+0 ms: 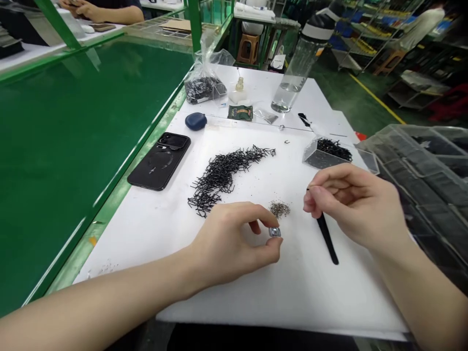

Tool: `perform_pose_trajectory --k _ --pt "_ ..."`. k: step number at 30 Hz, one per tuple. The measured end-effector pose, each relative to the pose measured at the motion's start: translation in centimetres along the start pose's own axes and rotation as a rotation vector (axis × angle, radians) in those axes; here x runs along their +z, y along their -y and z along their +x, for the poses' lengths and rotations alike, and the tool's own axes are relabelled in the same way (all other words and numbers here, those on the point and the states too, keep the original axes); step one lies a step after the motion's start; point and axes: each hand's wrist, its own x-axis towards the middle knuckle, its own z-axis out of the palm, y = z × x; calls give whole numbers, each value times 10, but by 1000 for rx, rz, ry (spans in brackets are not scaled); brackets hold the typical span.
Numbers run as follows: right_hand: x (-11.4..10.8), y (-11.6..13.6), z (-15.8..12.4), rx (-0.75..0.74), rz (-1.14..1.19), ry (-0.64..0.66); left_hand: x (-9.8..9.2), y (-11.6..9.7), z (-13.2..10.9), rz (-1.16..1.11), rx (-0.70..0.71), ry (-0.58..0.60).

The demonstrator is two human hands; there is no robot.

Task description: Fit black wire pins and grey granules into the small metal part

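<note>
My left hand (237,241) pinches a small silver metal part (274,232) between thumb and forefinger, just above the white table (153,224). My right hand (356,204) is closed around black tweezers (327,239), whose free end slants down toward me. Between the hands lies a little heap of tiny grey specks (280,209). Behind it spreads a pile of thin black wire pieces (224,173).
A black phone (160,160) and a dark blue case (196,121) lie at left. A clear tray of black pieces (329,152), a water bottle (298,68) and a bag of black parts (204,85) stand behind. Clear bins (424,165) sit right. Another person's hands (86,9) are far left.
</note>
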Motion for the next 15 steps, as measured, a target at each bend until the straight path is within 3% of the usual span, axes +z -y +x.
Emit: perform_pose_trajectory --k 4,10,15 --pt "4 3 -1 15 65 46 -4 -6 2 -83 -48 -12" --pt "8 3 -4 -82 138 72 -7 -7 8 -529 -368 21" --pt "12 7 -8 -195 125 7 -6 -2 9 -705 -421 69"
